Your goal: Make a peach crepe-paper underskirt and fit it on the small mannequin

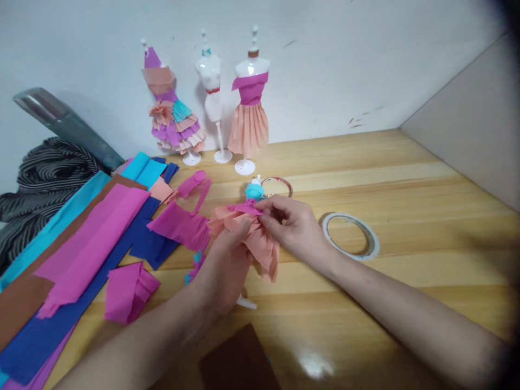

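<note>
A small dress mannequin [254, 191] with a turquoise crepe paper top leans over the table in front of me. My left hand [221, 268] is closed around it from below, the thumb pressing on its ruffled peach crepe paper skirt [265, 248]. At the waist sits a magenta crepe paper strip [244, 208]. My right hand [298, 230] pinches this strip at its right side, thumb and forefinger together. A white piece [247, 302], seemingly the stand, pokes out under my left hand. My left fingers are mostly hidden behind the skirt.
Three mannequins stand by the wall: one in a layered dress [179, 122], one nearly bare [219, 108], one in a peach skirt [249, 127]. Folded crepe paper [93, 233] and magenta scraps [130, 292] lie left. Tape rolls [371, 238] and brown paper [241, 363] surround my hands.
</note>
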A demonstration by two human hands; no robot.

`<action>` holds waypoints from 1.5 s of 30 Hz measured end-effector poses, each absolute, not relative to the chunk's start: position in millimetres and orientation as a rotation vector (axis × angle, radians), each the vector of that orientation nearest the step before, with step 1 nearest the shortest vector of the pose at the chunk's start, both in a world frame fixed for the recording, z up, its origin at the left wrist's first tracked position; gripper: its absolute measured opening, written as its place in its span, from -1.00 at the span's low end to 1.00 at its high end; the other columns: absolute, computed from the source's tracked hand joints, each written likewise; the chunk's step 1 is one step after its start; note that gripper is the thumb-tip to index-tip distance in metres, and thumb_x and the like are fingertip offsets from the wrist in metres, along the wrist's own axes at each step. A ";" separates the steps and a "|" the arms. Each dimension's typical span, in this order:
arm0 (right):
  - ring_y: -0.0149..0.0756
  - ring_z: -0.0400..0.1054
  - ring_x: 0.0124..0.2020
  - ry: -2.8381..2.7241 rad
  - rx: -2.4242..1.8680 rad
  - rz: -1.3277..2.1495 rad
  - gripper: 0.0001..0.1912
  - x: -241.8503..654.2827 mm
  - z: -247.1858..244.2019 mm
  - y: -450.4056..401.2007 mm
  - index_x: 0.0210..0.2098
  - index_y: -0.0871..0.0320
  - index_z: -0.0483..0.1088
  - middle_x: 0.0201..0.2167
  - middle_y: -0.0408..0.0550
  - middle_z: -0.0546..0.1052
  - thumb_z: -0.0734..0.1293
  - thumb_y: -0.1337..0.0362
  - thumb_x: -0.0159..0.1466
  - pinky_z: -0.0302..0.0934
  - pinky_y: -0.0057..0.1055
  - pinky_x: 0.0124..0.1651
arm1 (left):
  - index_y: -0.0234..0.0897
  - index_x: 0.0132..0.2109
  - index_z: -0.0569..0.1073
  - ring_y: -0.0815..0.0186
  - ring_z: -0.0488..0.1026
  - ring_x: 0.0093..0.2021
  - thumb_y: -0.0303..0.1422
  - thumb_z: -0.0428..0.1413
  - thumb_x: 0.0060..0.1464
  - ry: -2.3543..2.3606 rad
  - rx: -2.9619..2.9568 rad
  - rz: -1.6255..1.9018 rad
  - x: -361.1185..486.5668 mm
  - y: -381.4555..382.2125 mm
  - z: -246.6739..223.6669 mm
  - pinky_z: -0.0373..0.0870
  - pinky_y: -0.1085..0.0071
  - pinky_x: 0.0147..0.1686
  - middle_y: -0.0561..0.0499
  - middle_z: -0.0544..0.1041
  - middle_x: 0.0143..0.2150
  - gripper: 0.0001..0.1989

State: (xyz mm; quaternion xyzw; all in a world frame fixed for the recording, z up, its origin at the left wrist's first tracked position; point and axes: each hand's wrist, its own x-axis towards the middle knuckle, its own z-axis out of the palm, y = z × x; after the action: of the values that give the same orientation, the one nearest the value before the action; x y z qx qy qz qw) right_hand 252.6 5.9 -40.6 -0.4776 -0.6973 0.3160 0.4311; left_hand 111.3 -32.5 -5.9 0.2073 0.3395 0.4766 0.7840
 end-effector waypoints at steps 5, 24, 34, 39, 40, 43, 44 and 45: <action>-0.39 0.28 -0.50 -1.734 -1.196 0.811 -0.84 251.9 -42.8 6.9 -0.31 0.22 0.48 -0.53 -0.14 0.41 0.25 0.37 0.18 0.16 -0.44 -0.42 | -0.29 -0.16 0.55 0.11 0.45 0.06 -0.36 0.15 0.09 0.744 0.563 0.989 108.5 -26.5 -5.5 0.35 0.30 0.04 -0.12 0.57 -0.07 -0.83; -0.47 0.30 -0.70 -1.369 -1.396 1.338 -0.88 265.0 -57.7 26.2 -0.38 0.18 0.35 -0.63 -0.24 0.42 0.33 0.33 0.05 0.16 -0.53 -0.62 | -0.39 -0.35 0.56 0.33 0.53 -0.32 -0.54 0.19 -0.01 0.970 0.277 1.137 86.5 -12.9 -15.0 0.42 0.42 -0.16 -0.05 0.62 -0.36 -0.94; -0.45 0.39 -0.66 -1.486 -1.287 1.776 -0.92 260.2 -49.8 13.8 -0.47 0.23 0.43 -0.68 -0.20 0.49 0.33 0.38 -0.01 0.27 -0.57 -0.60 | -0.39 -0.39 0.54 0.30 0.52 -0.34 -0.48 0.21 0.00 0.914 0.184 1.082 85.7 -21.0 -15.1 0.44 0.35 -0.13 -0.03 0.58 -0.38 -0.96; -0.48 0.40 -0.64 -1.540 -1.147 1.958 -0.91 265.4 -41.8 11.4 -0.45 0.23 0.47 -0.62 -0.19 0.54 0.35 0.37 0.00 0.27 -0.59 -0.58 | -0.40 -0.37 0.53 0.27 0.53 -0.34 -0.50 0.12 0.05 0.897 0.114 1.049 91.0 -22.5 -12.2 0.46 0.31 -0.18 -0.09 0.59 -0.36 -0.89; -0.48 0.40 -0.64 -1.534 -1.132 1.981 -0.91 267.7 -41.2 11.6 -0.44 0.23 0.48 -0.62 -0.18 0.54 0.35 0.37 0.01 0.28 -0.59 -0.57 | -0.41 -0.38 0.53 0.27 0.52 -0.34 -0.50 0.09 0.06 0.886 0.095 1.058 92.7 -21.9 -11.7 0.46 0.31 -0.19 -0.10 0.59 -0.36 -0.87; -0.46 0.39 -0.68 -1.525 -1.035 2.116 -0.91 273.4 -42.6 10.9 -0.48 0.23 0.46 -0.66 -0.17 0.53 0.33 0.38 -0.01 0.28 -0.57 -0.58 | -0.41 -0.40 0.52 0.25 0.52 -0.33 -0.48 0.04 0.09 0.873 0.041 1.088 96.7 -19.6 -11.4 0.44 0.30 -0.19 -0.11 0.58 -0.36 -0.82; -0.46 0.37 -0.70 -1.546 -0.997 2.155 -0.93 273.9 -43.8 9.5 -0.50 0.22 0.44 -0.68 -0.17 0.52 0.31 0.38 -0.01 0.28 -0.56 -0.58 | -0.41 -0.40 0.52 0.25 0.51 -0.33 -0.45 0.03 0.10 0.883 0.032 1.096 97.0 -18.9 -11.8 0.44 0.31 -0.20 -0.12 0.58 -0.36 -0.80; -0.46 0.35 -0.72 -1.584 -0.972 2.177 -0.93 273.3 -44.9 7.3 -0.52 0.22 0.43 -0.69 -0.18 0.50 0.29 0.38 0.00 0.29 -0.54 -0.58 | -0.41 -0.40 0.52 0.26 0.50 -0.34 -0.43 0.03 0.11 0.892 0.032 1.103 96.7 -18.3 -12.3 0.43 0.32 -0.21 -0.12 0.58 -0.35 -0.78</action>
State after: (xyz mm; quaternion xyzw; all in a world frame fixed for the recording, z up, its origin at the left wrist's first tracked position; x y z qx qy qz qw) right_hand 273.3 7.3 -44.9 -0.3362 -0.5480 0.7532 0.1391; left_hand 96.7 -18.3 -12.3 0.0145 0.4096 0.5064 0.7586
